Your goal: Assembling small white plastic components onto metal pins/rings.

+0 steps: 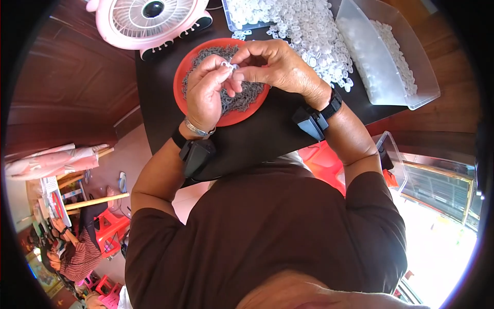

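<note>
Hands, left hand [206,95] and right hand [275,64], pinch one small white ring [230,66] over the red plate [180,82]; clear tub [381,56] at two o'clock.

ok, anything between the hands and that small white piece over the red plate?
Nothing visible. Left hand and right hand already pinch the small white piece between their fingertips, above the red plate of dark grey pieces. The contact itself is too small to see clearly.

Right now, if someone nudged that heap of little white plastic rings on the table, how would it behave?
The white rings would probably scatter rather than move as one: they lie loose, spilling outward at the edge of the black table. They look light, since the hands pinch one between fingertips. Being flat loops, they seem likelier to slide than roll.
</note>
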{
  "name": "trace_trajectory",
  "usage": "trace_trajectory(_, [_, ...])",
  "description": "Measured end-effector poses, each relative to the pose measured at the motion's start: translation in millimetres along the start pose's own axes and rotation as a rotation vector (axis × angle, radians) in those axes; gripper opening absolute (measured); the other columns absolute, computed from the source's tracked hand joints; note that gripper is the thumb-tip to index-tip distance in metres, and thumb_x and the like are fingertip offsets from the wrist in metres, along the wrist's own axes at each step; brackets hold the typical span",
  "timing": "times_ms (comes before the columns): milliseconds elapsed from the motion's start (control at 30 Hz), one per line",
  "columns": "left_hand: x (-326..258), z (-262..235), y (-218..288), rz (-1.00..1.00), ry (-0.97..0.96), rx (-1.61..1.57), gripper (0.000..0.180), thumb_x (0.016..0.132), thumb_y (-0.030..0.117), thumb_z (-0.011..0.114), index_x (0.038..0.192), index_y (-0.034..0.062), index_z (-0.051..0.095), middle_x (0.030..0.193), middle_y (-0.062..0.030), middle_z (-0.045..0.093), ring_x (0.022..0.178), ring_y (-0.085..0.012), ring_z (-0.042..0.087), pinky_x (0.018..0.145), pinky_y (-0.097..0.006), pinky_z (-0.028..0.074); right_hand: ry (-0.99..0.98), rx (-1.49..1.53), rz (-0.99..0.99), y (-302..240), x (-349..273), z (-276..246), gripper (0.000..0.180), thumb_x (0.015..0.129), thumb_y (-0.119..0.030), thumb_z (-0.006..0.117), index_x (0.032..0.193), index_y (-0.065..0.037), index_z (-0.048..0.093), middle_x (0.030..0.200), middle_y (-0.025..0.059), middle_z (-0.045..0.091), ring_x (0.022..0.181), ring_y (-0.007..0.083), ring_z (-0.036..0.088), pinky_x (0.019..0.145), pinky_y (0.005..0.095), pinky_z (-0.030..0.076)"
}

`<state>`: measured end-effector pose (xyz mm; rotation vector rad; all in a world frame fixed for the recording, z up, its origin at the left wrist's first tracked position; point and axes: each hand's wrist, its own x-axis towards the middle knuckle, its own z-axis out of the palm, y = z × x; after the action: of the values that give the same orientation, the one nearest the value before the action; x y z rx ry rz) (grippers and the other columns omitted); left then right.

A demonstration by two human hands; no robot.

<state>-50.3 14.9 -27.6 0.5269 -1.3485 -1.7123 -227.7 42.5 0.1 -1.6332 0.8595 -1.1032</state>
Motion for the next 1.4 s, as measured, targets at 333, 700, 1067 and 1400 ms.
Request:
trace_trajectory(333, [-3.2,6.9,-2.5,0.075,0.042,0.018,0.017,0.088,0.014,0.047,0.08,0.0018,0.055,0.076,-0.0084,0.061,0.063,-0.0123,0.057,0.055,-0.022,0.043,0.148,0.162,0.0,10.7,2.3,-10.7,0.015,0.087,-0.001,0.058,0.101,0.002,0.061,0.09,0.006,0.066,0.081,0.0095,0.062,0.076,0.021,0.05])
trace_trajectory(700, [-1.4,4.8,-3.2,0.045,0.071,-0.03,0.016,0.089,0.012,0.044,0.084,0.0003,0.054,0.079,-0.0119,0.062,0.069,-0.0183,0.061,0.06,-0.025,0.045,0.189,0.144,0.024,15.5,0.2,-0.7,0.01,0.083,-0.005,0.064,0.092,0.0,0.066,0.079,0.0021,0.064,0.069,0.0058,0.057,0.064,0.0197,0.047])
trace_trajectory(1067, [-0.4,3.4,-0.9,-0.081,0.102,0.154,0.018,0.089,0.017,0.048,0.081,0.003,0.056,0.072,-0.0051,0.058,0.058,-0.0118,0.053,0.053,-0.022,0.04,0.257,0.308,0.195,14.1,1.4,-6.8,0.019,0.085,-0.013,0.064,0.099,0.0,0.062,0.084,0.0055,0.066,0.072,0.0103,0.063,0.067,0.0211,0.051])
trace_trajectory(1400, [-2.0,8.9,-3.0,-0.044,0.123,0.207,0.015,0.084,0.017,0.053,0.076,0.0045,0.055,0.06,0.0006,0.051,0.052,-0.0054,0.045,0.048,-0.02,0.033,0.215,0.252,0.117,10.3,-1.5,-6.0,0.017,0.085,-0.012,0.064,0.098,0.0,0.063,0.083,0.0054,0.066,0.073,0.0093,0.062,0.067,0.0209,0.051])
